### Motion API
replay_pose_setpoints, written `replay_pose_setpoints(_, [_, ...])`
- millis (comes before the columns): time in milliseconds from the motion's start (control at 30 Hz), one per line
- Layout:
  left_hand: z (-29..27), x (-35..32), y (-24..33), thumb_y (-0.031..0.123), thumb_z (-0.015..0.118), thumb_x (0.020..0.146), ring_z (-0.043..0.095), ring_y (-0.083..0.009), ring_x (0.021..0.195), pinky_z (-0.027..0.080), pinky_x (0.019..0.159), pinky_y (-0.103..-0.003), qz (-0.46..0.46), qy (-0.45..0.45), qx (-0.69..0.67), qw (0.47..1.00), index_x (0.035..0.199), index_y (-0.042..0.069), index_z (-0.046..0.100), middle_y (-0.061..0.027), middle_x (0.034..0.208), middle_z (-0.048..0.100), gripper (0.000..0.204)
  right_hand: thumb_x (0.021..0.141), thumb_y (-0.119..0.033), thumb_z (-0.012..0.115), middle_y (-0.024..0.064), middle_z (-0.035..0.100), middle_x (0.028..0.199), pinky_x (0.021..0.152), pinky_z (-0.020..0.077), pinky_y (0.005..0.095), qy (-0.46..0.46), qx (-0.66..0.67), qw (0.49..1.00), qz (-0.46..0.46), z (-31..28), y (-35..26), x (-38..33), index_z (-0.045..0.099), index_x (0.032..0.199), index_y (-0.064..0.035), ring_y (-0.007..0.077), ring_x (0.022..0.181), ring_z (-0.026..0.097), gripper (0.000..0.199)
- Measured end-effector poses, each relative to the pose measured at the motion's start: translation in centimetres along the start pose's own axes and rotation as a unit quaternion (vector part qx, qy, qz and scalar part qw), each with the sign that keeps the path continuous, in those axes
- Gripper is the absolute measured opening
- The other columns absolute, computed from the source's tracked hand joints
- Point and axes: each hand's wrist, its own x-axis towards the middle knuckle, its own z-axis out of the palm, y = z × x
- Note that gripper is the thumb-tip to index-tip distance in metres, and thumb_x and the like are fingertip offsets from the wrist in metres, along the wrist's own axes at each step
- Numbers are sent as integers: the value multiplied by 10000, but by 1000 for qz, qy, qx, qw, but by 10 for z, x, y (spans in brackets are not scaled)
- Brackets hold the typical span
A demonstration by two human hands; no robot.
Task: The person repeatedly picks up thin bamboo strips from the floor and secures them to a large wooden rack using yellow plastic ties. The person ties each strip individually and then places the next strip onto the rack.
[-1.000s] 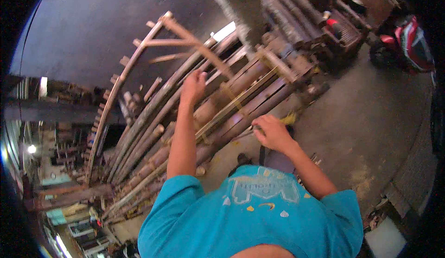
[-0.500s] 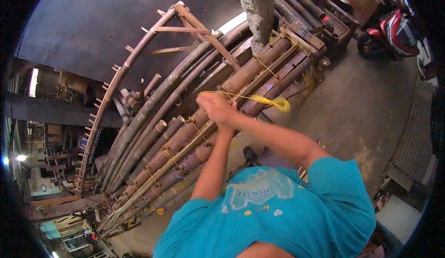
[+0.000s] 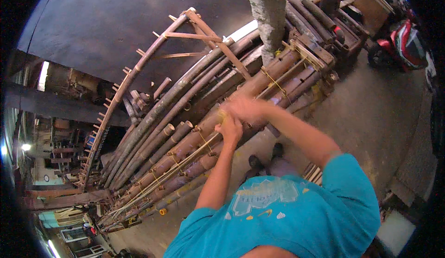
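Below my hands lie long thick bamboo poles (image 3: pixel 162 169), side by side and bound at intervals with yellow ties (image 3: pixel 274 80). A thin pale slat (image 3: pixel 187 155) runs along them. My left hand (image 3: pixel 230 129) is closed over the slat, with a bit of yellow twine (image 3: pixel 223 116) showing at its fingers. Close beside it, over the poles, is my right hand (image 3: pixel 245 109), smeared by motion, so its fingers cannot be made out. The rest of the twine is hidden or blurred.
Behind the poles stands a curved pole with short pegs (image 3: pixel 124 87), joined to a wooden brace (image 3: pixel 222 52). A rough post (image 3: pixel 266 17) rises at the far side. More bamboo (image 3: pixel 167 130) lies behind. A red motorcycle (image 3: pixel 407 42) is parked at far right.
The view has shifted slightly. My hands, clasped together before, have come apart, the right one moving quickly. The yellow loop that trailed to the right no longer shows.
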Motion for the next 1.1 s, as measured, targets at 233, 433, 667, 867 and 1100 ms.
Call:
replay_pose_setpoints(233, [-12,59,20,252,447,977,588,-127,696,466,661,-303,43,-46,-317,946,861,2,645,-53,697,631,340,931,-342,488,212,575,680,627,431,491,24,159,973,164,113,-1,-125,559,699,-4,375,643,572,416])
replay_pose_setpoints(433, [13,174,-79,202,458,932,611,-348,684,472,635,-446,171,176,59,968,928,25,634,-168,769,642,250,934,-312,492,185,551,670,650,440,431,43,103,986,121,91,-37,-114,542,675,-10,356,681,554,401])
replay_pose_setpoints(667, [-37,145,-61,281,439,938,609,-421,915,473,822,-482,75,-71,-47,994,977,17,636,-240,884,653,332,943,-403,466,57,607,893,867,473,386,498,570,624,196,176,-1,-134,614,922,-46,213,850,584,386])
replay_pose_setpoints(867, [-130,19,-131,286,466,931,589,-414,979,454,819,-460,75,-107,31,991,1062,13,594,-226,1026,635,329,958,-417,422,7,572,944,890,458,401,224,780,446,378,254,-82,-76,599,1024,-116,174,886,557,356])
replay_pose_setpoints(1100, [-89,-40,-151,241,602,849,574,-363,958,380,835,-480,115,-103,41,987,1080,54,529,-187,965,620,306,937,-313,435,74,587,811,762,446,389,572,15,792,216,262,-124,89,589,859,-60,259,802,567,307])
